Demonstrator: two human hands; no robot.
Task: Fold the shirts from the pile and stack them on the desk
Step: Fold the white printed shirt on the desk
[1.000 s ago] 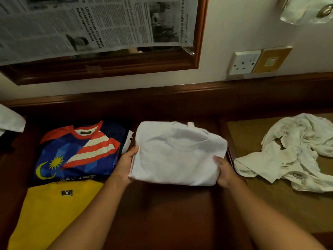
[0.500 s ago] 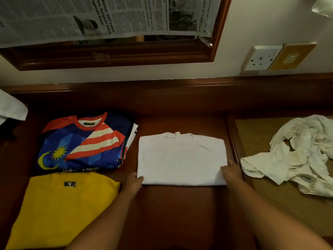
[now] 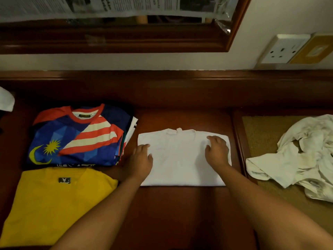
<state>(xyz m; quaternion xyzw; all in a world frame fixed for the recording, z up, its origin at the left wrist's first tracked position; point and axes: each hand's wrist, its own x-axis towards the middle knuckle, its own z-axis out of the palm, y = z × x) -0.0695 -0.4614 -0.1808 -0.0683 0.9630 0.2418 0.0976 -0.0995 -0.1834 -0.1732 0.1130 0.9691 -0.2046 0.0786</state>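
A folded white shirt [image 3: 180, 159] lies flat on the dark wooden desk [image 3: 180, 210] in the middle. My left hand [image 3: 140, 159] rests flat on its left edge, fingers spread. My right hand [image 3: 217, 150] presses down on its upper right part, fingers spread. To the left sits a stack of folded shirts topped by a blue, red and white jersey [image 3: 77, 136]. In front of that stack lies a folded yellow shirt [image 3: 54, 204]. A crumpled pile of white shirts [image 3: 297, 159] lies at the right on a tan mat [image 3: 261, 134].
A raised wooden ledge [image 3: 162, 87] runs along the back of the desk. Above it hangs a framed mirror [image 3: 126, 38] covered with newspaper. A wall socket [image 3: 282, 49] is at the upper right. A white cloth [image 3: 6, 101] shows at the far left edge.
The white shirt was held up by its sides, then laid flat on the desk. Both hands moved from its front corners onto its top surface.
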